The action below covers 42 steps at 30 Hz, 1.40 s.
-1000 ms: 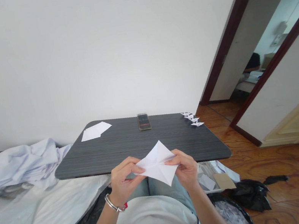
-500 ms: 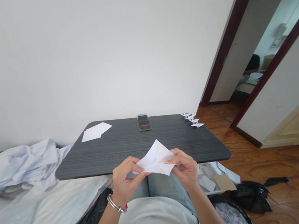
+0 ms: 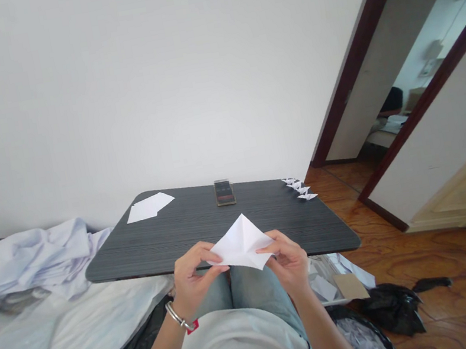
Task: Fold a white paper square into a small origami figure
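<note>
Both my hands hold a white sheet of folded paper [image 3: 241, 245] over the near edge of a dark grey wood-grain table [image 3: 224, 224]. It forms a creased diamond shape, pinched between fingers and thumbs. My left hand [image 3: 193, 271], with a silver bangle [image 3: 175, 316] on its wrist, grips the paper's left corner. My right hand [image 3: 288, 262] grips its right side. Farther back on the table lie loose white paper sheets [image 3: 148, 207], a phone-like dark device [image 3: 224, 192] and several small folded paper figures [image 3: 300, 189].
White bedding [image 3: 70, 323] and a crumpled pale cloth [image 3: 36, 263] lie left of the table. Below its right edge are scraps of paper and cardboard [image 3: 328, 284], a black plastic bag [image 3: 394, 308] and a dark bin of paper shreds [image 3: 362, 344]. A doorway stands at the right.
The paper's lower point has folded upward, making the shape shorter than a second ago. Both hands have risen slightly and moved closer to the table edge.
</note>
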Tool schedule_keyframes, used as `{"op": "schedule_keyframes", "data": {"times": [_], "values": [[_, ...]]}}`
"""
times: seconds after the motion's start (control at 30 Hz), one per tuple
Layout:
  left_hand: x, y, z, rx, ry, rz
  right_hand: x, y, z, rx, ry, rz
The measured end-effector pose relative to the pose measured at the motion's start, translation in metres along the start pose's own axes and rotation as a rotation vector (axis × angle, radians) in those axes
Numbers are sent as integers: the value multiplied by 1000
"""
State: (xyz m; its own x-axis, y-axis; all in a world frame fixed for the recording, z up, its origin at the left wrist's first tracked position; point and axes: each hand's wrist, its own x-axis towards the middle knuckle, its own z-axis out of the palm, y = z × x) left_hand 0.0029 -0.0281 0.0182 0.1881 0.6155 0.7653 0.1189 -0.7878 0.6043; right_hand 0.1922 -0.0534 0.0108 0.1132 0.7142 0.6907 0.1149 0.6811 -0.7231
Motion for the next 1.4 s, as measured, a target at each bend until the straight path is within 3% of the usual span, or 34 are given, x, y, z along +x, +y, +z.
{"op": "schedule_keyframes", "data": {"times": [0.37,0.53,0.7,0.9,1.1,1.4], "values": [[-5,-1,15,-94,32,-270,1,-4,6,8,48,207],[-2,2,19,-234,13,-383,2,-6,8,-16,55,230],[8,1,11,-421,-107,-502,3,-7,6,-75,-12,205],[19,2,1,-525,-362,-634,0,-4,8,-133,-163,115],[19,1,9,-506,-262,-629,0,5,11,-89,-170,223],[15,5,18,-391,-164,-628,-1,14,9,-121,-137,262]]}}
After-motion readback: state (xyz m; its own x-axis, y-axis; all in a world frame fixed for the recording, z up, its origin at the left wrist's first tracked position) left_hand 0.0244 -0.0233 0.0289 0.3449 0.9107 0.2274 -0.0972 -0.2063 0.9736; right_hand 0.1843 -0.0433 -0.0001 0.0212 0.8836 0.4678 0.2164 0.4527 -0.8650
